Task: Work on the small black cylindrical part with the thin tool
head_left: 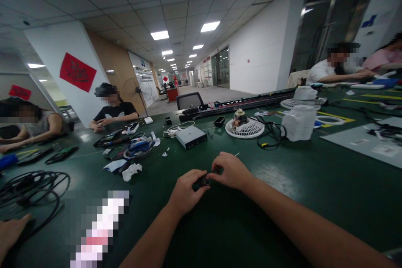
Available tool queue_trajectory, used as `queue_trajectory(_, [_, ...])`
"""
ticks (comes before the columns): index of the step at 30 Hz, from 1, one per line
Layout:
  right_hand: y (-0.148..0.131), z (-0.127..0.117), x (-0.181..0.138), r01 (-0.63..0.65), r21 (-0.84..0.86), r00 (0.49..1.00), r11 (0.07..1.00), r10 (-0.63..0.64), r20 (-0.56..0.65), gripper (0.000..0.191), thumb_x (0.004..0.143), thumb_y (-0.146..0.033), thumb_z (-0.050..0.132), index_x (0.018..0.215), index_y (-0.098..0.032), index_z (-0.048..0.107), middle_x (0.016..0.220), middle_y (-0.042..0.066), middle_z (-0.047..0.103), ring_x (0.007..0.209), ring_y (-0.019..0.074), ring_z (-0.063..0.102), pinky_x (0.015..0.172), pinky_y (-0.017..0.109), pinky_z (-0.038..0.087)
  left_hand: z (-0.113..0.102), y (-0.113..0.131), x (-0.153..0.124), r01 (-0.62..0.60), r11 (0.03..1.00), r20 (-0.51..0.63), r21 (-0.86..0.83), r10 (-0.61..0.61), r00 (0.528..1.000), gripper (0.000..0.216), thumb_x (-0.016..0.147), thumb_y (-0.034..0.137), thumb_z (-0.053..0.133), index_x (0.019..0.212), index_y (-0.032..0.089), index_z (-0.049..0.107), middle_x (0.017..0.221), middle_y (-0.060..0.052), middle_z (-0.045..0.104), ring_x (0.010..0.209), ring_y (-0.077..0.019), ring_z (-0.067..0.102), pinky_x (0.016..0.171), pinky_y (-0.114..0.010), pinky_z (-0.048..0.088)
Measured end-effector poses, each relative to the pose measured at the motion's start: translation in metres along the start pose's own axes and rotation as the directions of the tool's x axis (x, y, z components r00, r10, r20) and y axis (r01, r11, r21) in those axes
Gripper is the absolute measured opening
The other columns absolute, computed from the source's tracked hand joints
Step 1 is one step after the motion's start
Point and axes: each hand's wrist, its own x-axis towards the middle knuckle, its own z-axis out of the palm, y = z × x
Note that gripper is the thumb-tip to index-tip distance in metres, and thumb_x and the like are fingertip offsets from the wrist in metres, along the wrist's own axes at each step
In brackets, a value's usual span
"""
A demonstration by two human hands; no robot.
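My left hand [186, 191] and my right hand [230, 170] meet over the dark green table [282, 201], both with fingers closed on a small dark part [203, 181] held between them. What the part is I cannot make out. A thin pale stick or wire pokes out past my right hand's knuckles. Both forearms reach in from the bottom edge.
Beyond my hands lie a grey box [191, 136], a white fan grille with a motor [245, 127], a white fan housing [298, 122], scraps and a cable tangle [138, 149]. Black cables [29, 186] coil at left. Several people sit around the table; another hand [11, 230] rests at bottom left.
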Motion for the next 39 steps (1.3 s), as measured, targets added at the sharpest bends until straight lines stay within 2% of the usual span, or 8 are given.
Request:
queue_trajectory(6, [-0.005,0.001,0.002,-0.052,0.079,0.994,0.995,0.044,0.103,0.021,0.072,-0.036,0.083,0.076,-0.019,0.072,0.074,0.003,0.068,0.078,0.0198,0.06,0.065,0.028,0.04,0.002,-0.004,0.0,-0.058,0.998,0.017,0.027,0.057,0.998,0.04,0.078,0.013,0.076,0.116,0.02,0.067,0.112,-0.008,0.072,0.102,-0.0227,0.068,0.092,-0.039,0.056])
queue_trajectory(13, [0.0,0.008,-0.001,-0.154,0.188,0.983,0.97,0.13,0.131,0.023,0.063,-0.035,0.087,0.073,-0.021,0.072,0.073,0.001,0.067,0.072,0.0186,0.059,0.061,0.027,0.039,0.001,0.003,0.002,-0.155,0.985,0.054,0.079,0.151,0.987,0.037,0.075,0.002,0.072,0.107,0.02,0.07,0.107,-0.006,0.074,0.097,-0.0216,0.069,0.088,-0.038,0.058])
queue_trajectory(18, [0.002,0.015,-0.003,-0.104,0.37,0.994,0.923,0.113,-0.002,0.028,0.063,-0.036,0.087,0.079,-0.019,0.072,0.08,0.003,0.066,0.079,0.0197,0.061,0.068,0.029,0.046,0.001,0.007,0.003,-0.25,0.964,-0.095,0.088,0.258,0.962,0.025,0.08,0.001,0.066,0.098,0.019,0.068,0.101,-0.006,0.074,0.094,-0.0202,0.069,0.084,-0.036,0.058])
queue_trajectory(24, [-0.008,0.018,-0.002,-0.094,0.458,0.984,0.884,0.153,-0.093,0.015,0.074,-0.03,0.079,0.08,-0.019,0.071,0.081,0.003,0.066,0.08,0.0196,0.061,0.072,0.031,0.047,0.003,0.005,0.0,-0.26,0.952,-0.255,0.16,0.294,0.921,0.017,0.083,0.01,0.069,0.096,0.019,0.065,0.098,-0.008,0.072,0.094,-0.0219,0.07,0.083,-0.037,0.059])
queue_trajectory(26, [-0.01,0.017,0.0,-0.104,0.474,0.984,0.875,0.158,-0.075,0.012,0.075,-0.028,0.077,0.08,-0.019,0.071,0.081,0.004,0.067,0.081,0.0197,0.061,0.073,0.032,0.047,0.004,0.004,0.0,-0.261,0.948,-0.262,0.18,0.302,0.917,0.017,0.083,0.01,0.069,0.097,0.018,0.065,0.098,-0.008,0.073,0.094,-0.0223,0.07,0.083,-0.038,0.059])
queue_trajectory(30, [-0.006,0.015,0.002,-0.193,0.491,0.98,0.85,0.19,0.057,0.013,0.074,-0.029,0.077,0.082,-0.019,0.071,0.083,0.003,0.069,0.084,0.0204,0.061,0.075,0.032,0.046,0.004,0.002,-0.001,-0.282,0.94,-0.219,0.193,0.321,0.921,0.02,0.081,0.009,0.07,0.099,0.018,0.066,0.099,-0.008,0.074,0.093,-0.0225,0.071,0.081,-0.037,0.06])
queue_trajectory(34, [-0.004,0.016,0.0,-0.264,0.348,0.964,0.9,0.253,0.077,0.019,0.075,-0.035,0.077,0.082,-0.019,0.071,0.075,0.002,0.064,0.073,0.0197,0.058,0.066,0.031,0.043,0.005,0.0,0.0,-0.24,0.954,-0.18,0.178,0.271,0.946,0.027,0.077,0.01,0.075,0.102,0.018,0.067,0.102,-0.008,0.075,0.095,-0.0229,0.071,0.084,-0.038,0.06])
queue_trajectory(39, [-0.009,0.022,0.0,-0.195,0.279,0.968,0.94,0.231,-0.102,0.019,0.088,-0.024,0.061,0.106,-0.019,0.064,0.082,0.004,0.061,0.08,0.0212,0.058,0.074,0.035,0.045,0.005,-0.007,0.002,-0.053,0.984,-0.258,0.169,0.096,0.961,0.034,0.074,0.009,0.076,0.106,0.019,0.069,0.105,-0.007,0.075,0.097,-0.023,0.072,0.088,-0.039,0.06])
